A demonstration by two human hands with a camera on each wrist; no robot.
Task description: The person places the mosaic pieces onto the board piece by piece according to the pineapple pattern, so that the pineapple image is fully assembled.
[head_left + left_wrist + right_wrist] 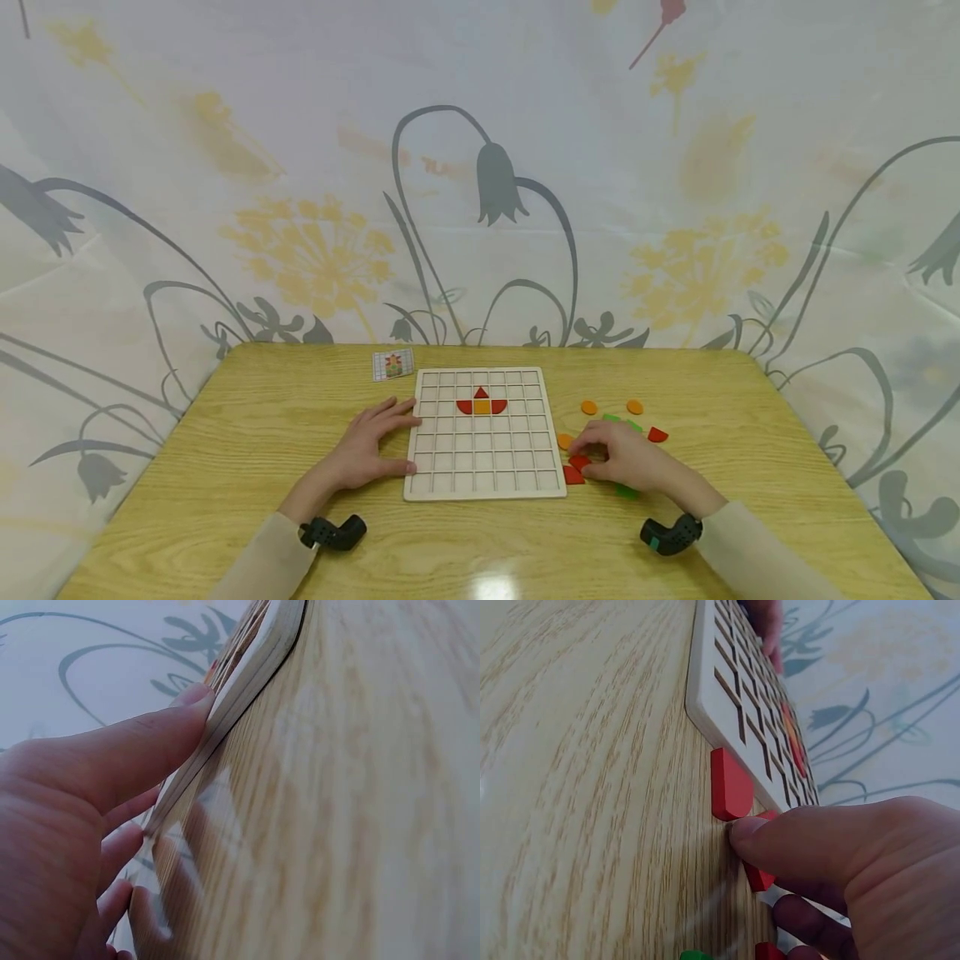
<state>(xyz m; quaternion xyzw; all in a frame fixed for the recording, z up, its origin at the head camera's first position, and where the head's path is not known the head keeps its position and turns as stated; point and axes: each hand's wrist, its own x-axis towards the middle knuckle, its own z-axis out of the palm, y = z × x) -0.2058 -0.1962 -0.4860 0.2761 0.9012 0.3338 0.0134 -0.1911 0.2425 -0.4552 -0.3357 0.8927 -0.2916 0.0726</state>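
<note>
A white gridded board (pixel 442 460) lies flat, holding a red triangle (pixel 481 392), an orange square (pixel 482 407) and rounded red pieces (pixel 498 407) on either side of that square. My left hand (pixel 363 446) rests its thumb and fingertips against the board's left edge, the fingers fairly straight; the thumb (pixel 161 742) touches the rim in the left wrist view. Right of the board, my right hand (pixel 626 454) pinches a red quarter-circle piece (pixel 579 461) between thumb and fingers, though the far fingertip is partly hidden. Another red piece (pixel 731 787) lies beside the thumb, by the board's corner.
Orange discs (pixel 588 407), green pieces (pixel 627 492) and a further red quarter-circle (pixel 657 434) lie around my right hand. A small pattern card (pixel 393 364) sits behind the board's left corner. A printed flower curtain (pixel 480 275) hangs behind the wooden table (pixel 247 417).
</note>
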